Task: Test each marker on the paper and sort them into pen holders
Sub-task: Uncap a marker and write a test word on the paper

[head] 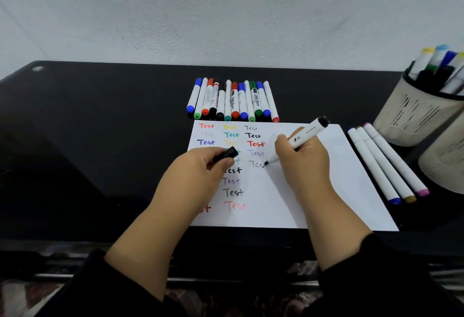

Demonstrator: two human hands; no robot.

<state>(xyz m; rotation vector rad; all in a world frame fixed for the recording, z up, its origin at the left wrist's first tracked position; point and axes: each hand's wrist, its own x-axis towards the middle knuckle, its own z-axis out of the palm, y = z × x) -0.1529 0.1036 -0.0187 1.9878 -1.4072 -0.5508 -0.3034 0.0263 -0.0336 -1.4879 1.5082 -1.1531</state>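
At centre frame the right hand (302, 156) grips a white-barrelled marker (300, 138), fingers curled round it, its black tip touching the paper (326, 191) at the end of a faint, unfinished "Tes" in the third column. The left hand (200, 166) pinches the black cap (226, 154) between thumb and fingers, resting over the middle column of writing. The sheet (already covered with "Test" in red, yellow, green, blue and black) lies on a black table (88, 153). Just above the paper's top edge, a row of markers (232, 99) lies side by side, caps towards the paper. Along the paper's right edge lie three white markers (384, 163), with blue, gold and pink ends. At the upper right of the frame a cream mesh pen holder (414, 113) holds several markers upright; a second holder (444, 163) sits just below it, partly cut off.
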